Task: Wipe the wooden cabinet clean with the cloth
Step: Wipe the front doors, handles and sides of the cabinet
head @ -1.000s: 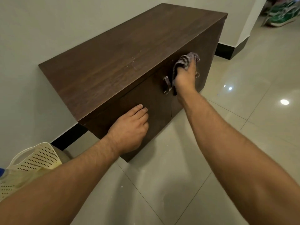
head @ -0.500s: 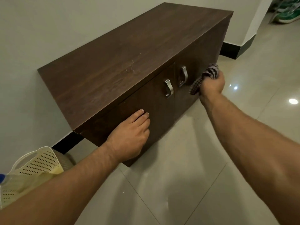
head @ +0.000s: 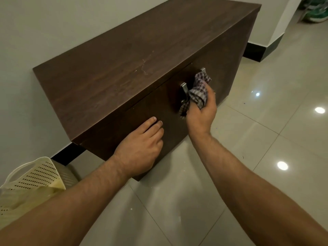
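Head view looks down on a dark wooden cabinet (head: 124, 55) standing on a glossy tiled floor (head: 266, 139) against a pale wall (head: 53, 23). Two bare forearms reach in from the bottom edge. The left hand (head: 140, 148) lies flat and open on the left door, fingers together and pointing up toward the top edge, holding nothing. The right hand (head: 200, 114) is closed around a bunched checked cloth (head: 198, 93), which it presses to the cabinet front where the two doors meet. The cloth covers the lower part of the left metal handle (head: 184, 89) and most of the right handle (head: 203, 69), of which only the top end shows above the fabric. A loose corner of the cloth hangs below the thumb against the door. The cabinet top bears a few faint pale scratches near its front edge, above the handles. At the lower left, partly hidden by the left forearm, sits a cream perforated plastic basket (head: 35, 174), close to the cabinet's near corner. Bright ceiling-light reflections dot the tiles on the right. Green shoes (head: 314, 13) lie at the far upper right, beyond a wall corner with a dark skirting.
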